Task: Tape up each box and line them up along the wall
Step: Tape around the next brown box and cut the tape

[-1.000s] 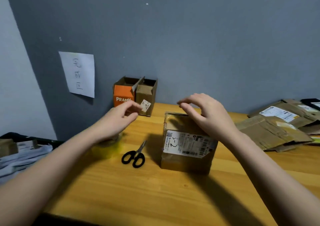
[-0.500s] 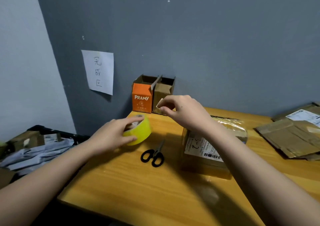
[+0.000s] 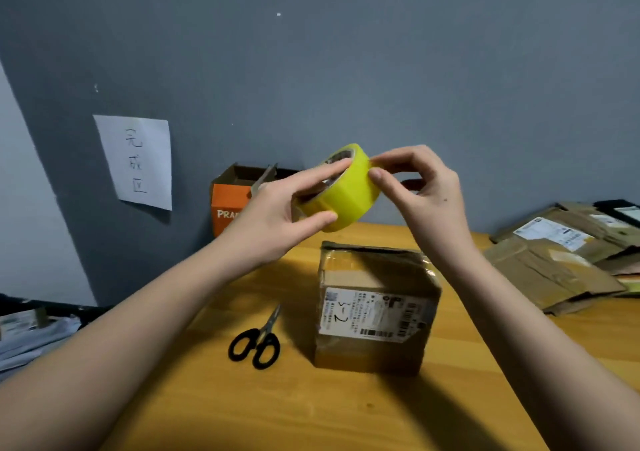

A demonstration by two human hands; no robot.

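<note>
holding yellow tape roll [image 3: 349, 187] above taped box [image 3: 377, 307]

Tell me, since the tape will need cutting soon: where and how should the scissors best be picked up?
By the two black loop handles of the scissors, coming from above on the near side. They lie flat on the table, closed, handles toward the person, blades pointing away toward the wall.

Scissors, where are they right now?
The scissors lie flat on the wooden table, left of the labelled cardboard box, below the left hand.
</note>
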